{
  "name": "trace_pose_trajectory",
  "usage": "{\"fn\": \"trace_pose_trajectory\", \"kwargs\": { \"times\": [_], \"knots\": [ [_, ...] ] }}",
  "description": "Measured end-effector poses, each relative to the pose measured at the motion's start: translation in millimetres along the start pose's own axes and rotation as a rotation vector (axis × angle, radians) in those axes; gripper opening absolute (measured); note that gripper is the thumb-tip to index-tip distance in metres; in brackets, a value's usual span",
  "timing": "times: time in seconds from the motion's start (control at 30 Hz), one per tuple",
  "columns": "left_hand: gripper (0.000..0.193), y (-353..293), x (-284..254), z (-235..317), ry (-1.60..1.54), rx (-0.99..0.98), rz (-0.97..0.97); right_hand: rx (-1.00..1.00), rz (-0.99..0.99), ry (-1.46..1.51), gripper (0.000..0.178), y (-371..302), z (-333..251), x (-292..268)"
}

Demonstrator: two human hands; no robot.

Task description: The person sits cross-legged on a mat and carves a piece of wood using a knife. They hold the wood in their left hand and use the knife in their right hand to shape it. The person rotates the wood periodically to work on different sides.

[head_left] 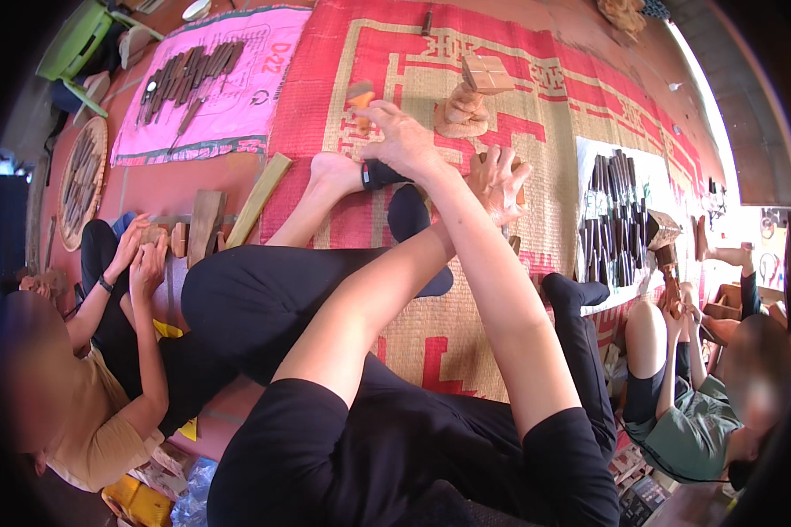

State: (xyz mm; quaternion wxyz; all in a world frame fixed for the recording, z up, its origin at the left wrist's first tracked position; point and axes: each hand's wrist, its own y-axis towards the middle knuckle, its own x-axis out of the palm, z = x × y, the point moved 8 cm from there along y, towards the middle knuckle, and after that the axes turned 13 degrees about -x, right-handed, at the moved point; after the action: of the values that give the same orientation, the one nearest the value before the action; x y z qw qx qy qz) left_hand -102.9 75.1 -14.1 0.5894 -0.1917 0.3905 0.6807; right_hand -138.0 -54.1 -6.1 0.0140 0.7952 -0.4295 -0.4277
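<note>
My forearms cross over the mat, the right one on top. My right hand (400, 139) is out to the left with its fingers apart. Just beyond its fingertips is a blurred orange-and-brown piece (360, 95); whether they touch it I cannot make out. My left hand (498, 186), farther right, curls from above over a brown wooden piece (524, 171) that is mostly hidden under the fingers. Beyond the hands stands a partly carved wooden figure (463, 114), topped by a squared wooden block (488, 75).
A red and tan woven mat (536, 114) lies beneath. Dark carving tools (189, 75) cover a pink sheet at left; more tools (620, 211) lie on a white sheet at right. Wooden offcuts (206, 224) are near my left leg. People sit at both sides; the right one holds a wooden piece.
</note>
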Motion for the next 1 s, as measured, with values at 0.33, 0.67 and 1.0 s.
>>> {"fn": "trace_pose_trajectory", "kwargs": {
  "times": [0.33,0.67,1.0],
  "knots": [
    [0.059,-4.3,6.7,0.8,0.144,0.085,-0.011,0.368,0.714,0.456,0.023,-182.9,9.2,-148.9],
    [0.056,3.5,6.8,1.9,0.163,0.120,-0.012,0.991,0.919,0.302,0.021,-416.8,89.7,-132.6],
    [0.057,-10.5,-35.0,-13.4,-0.111,0.128,-0.105,1.009,0.527,-0.232,0.039,-392.1,109.3,-99.5]
  ]
}}
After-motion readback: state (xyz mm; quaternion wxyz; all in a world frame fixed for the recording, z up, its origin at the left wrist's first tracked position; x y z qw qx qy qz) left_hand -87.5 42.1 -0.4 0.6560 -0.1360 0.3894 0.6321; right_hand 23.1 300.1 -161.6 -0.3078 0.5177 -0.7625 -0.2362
